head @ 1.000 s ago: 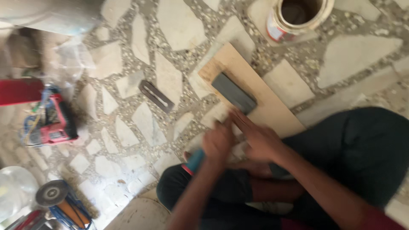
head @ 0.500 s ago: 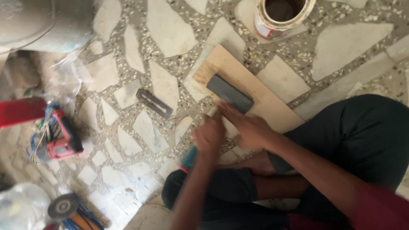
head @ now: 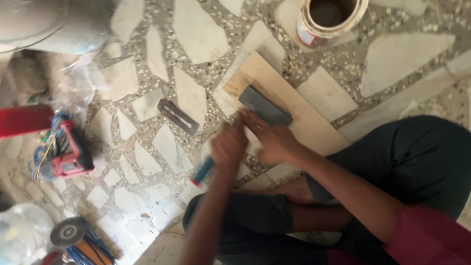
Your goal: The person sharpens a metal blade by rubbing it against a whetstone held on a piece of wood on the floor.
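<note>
Our left hand (head: 229,147) is closed around a tool with a teal handle (head: 202,171), whose red end points toward 7 o'clock. Our right hand (head: 274,140) lies flat, its fingers (head: 252,119) together and pressing at the near end of the dark sharpening stone (head: 265,106). This stone rests on a light wooden board (head: 314,122), which runs from 10 o'clock to 4 o'clock on the stone floor (head: 196,44).

Compared with half a second ago, both hands remain at the same end of the stone, so we judge the rubbing is still going on.

We count 1 stone, 1 board, 1 metal plane iron (head: 178,117) at 9 o'clock from the hands, 1 open tin can (head: 328,19) at 1 o'clock, 1 red tool (head: 68,149) and 1 grinder disc (head: 67,231) at 8 o'clock.
</note>
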